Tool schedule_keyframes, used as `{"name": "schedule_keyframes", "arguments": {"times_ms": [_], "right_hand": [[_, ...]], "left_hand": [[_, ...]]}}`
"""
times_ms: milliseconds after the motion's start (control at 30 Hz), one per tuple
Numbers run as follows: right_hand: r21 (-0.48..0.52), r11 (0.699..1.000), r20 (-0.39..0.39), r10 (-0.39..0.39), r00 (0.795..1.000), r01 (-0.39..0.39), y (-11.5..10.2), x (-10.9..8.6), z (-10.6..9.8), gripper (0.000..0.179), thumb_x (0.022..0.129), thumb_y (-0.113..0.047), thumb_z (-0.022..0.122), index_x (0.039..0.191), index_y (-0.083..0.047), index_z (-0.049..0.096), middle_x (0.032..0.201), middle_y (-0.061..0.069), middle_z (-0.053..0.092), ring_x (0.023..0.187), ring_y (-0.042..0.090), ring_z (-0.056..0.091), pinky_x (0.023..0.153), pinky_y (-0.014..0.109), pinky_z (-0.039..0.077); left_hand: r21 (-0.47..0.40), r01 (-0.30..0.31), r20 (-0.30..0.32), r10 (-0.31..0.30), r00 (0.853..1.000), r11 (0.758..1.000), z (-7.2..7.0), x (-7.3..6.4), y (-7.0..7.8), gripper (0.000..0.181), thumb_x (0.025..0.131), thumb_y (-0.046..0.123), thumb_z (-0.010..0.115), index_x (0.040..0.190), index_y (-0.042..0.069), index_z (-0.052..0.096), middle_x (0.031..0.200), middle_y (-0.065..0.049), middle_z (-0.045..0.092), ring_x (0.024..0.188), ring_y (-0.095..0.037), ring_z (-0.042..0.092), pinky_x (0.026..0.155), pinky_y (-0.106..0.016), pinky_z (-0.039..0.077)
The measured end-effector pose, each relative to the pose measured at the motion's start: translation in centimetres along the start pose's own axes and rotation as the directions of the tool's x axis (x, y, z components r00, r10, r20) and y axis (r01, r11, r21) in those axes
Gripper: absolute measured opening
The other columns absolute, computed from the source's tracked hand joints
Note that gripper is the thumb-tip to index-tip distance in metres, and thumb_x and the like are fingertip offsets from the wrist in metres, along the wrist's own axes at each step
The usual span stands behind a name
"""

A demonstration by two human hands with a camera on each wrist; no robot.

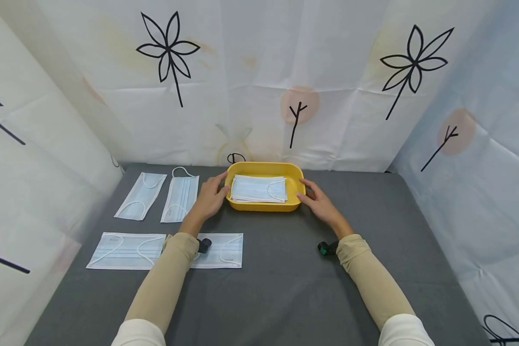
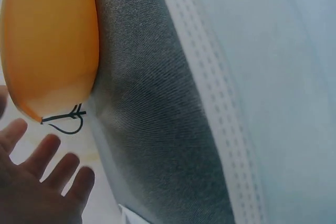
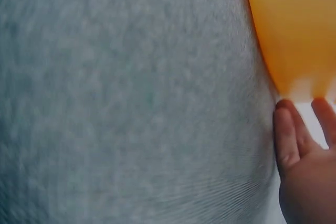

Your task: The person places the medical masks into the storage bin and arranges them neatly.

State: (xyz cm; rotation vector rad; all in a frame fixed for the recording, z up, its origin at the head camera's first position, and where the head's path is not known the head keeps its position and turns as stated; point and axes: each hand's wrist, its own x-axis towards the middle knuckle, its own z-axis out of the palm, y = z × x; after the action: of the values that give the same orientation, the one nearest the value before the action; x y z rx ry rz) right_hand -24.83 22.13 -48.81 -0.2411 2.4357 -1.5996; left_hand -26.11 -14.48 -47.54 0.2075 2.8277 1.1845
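Observation:
A yellow tray [image 1: 264, 207] stands at the back of the table, with a stack of light-blue face masks [image 1: 255, 187] lying inside. At the tray's left end is my left hand [image 1: 209, 198], its fingers fairly straight and spread; in the left wrist view that hand [image 2: 39, 184] shows beside the tray's wall [image 2: 52, 40], contact being hard to judge. My right hand [image 1: 322, 207] touches the right end, fingers lightly bent and thumb toward the front. The right wrist view shows its fingertips [image 3: 283, 104] against the tray [image 3: 299, 30].
Left of the tray lie two upright-laid masks, one farther left [image 1: 141, 196] and one nearer [image 1: 180, 198]. Two sideways masks, left [image 1: 123, 251] and right [image 1: 222, 251], lie in front, partly under my left forearm. Patterned white cloth [image 1: 259, 72] hangs behind the grey table [image 1: 281, 288].

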Motion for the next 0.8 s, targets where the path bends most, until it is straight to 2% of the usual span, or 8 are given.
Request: {"name": "schedule_keyframes", "arguments": {"times_ms": [167,333,467,567,733,800], "right_hand": [[0.132,0.991,0.042,-0.016,0.999,0.01,0.8,0.2,-0.2,0.065,0.105,-0.033,0.057,0.162,-0.026,0.026,0.17,0.012,0.019,0.157,0.038,0.024,0.126,0.058,0.023],[0.153,0.988,0.049,-0.019,0.999,0.012,1.0,-0.2,-0.4,0.066,0.106,-0.028,0.056,0.163,-0.024,0.023,0.17,0.014,0.019,0.157,0.039,0.022,0.127,0.059,0.02],[0.176,0.984,0.04,-0.016,0.999,0.009,1.0,-0.4,-0.5,0.066,0.106,-0.028,0.056,0.163,-0.023,0.023,0.17,0.013,0.02,0.157,0.038,0.021,0.127,0.058,0.019],[0.2,0.98,0.035,-0.019,0.999,0.012,0.9,-0.2,-0.5,0.066,0.106,-0.027,0.057,0.162,-0.022,0.024,0.17,0.014,0.02,0.156,0.038,0.023,0.127,0.058,0.018],[0.225,0.974,0.055,-0.012,0.998,0.0,1.1,0.0,-0.2,0.065,0.106,-0.024,0.056,0.163,-0.022,0.023,0.17,0.014,0.02,0.152,0.041,0.03,0.127,0.059,0.018],[0.223,0.975,0.058,-0.011,0.998,-0.003,1.2,0.0,-0.4,0.066,0.106,-0.024,0.056,0.163,-0.023,0.023,0.17,0.013,0.02,0.154,0.039,0.028,0.127,0.059,0.017]], "left_hand": [[0.145,-0.067,-0.039,0.073,0.997,0.987,-0.4,-0.6,0.6,0.065,0.105,0.055,0.043,0.162,0.028,0.029,0.169,-0.011,0.024,0.154,-0.042,0.021,0.122,-0.067,0.023],[0.291,-0.106,-0.055,0.127,0.99,0.951,-0.4,-0.9,0.8,0.071,0.101,0.067,0.039,0.163,0.035,0.024,0.172,-0.01,0.017,0.157,-0.046,0.012,0.122,-0.07,0.016],[0.359,-0.084,-0.086,0.122,0.989,0.93,-0.6,-1.2,1.0,0.072,0.1,0.07,0.037,0.163,0.038,0.021,0.173,-0.009,0.014,0.158,-0.046,0.005,0.126,-0.067,0.006],[0.39,-0.048,-0.102,0.095,0.99,0.92,-1.0,-1.5,0.9,0.073,0.099,0.072,0.036,0.163,0.042,0.017,0.174,-0.007,0.009,0.159,-0.044,-0.002,0.126,-0.067,-0.001],[0.475,-0.002,-0.133,0.074,0.988,0.88,-2.1,-2.3,-0.3,0.075,0.098,0.073,0.037,0.163,0.043,0.014,0.174,-0.008,0.005,0.159,-0.046,-0.009,0.125,-0.068,-0.005],[0.494,0.009,-0.153,0.077,0.985,0.869,-2.4,-2.4,-0.8,0.076,0.098,0.072,0.038,0.163,0.042,0.014,0.174,-0.009,0.005,0.158,-0.047,-0.01,0.124,-0.069,-0.005]]}}
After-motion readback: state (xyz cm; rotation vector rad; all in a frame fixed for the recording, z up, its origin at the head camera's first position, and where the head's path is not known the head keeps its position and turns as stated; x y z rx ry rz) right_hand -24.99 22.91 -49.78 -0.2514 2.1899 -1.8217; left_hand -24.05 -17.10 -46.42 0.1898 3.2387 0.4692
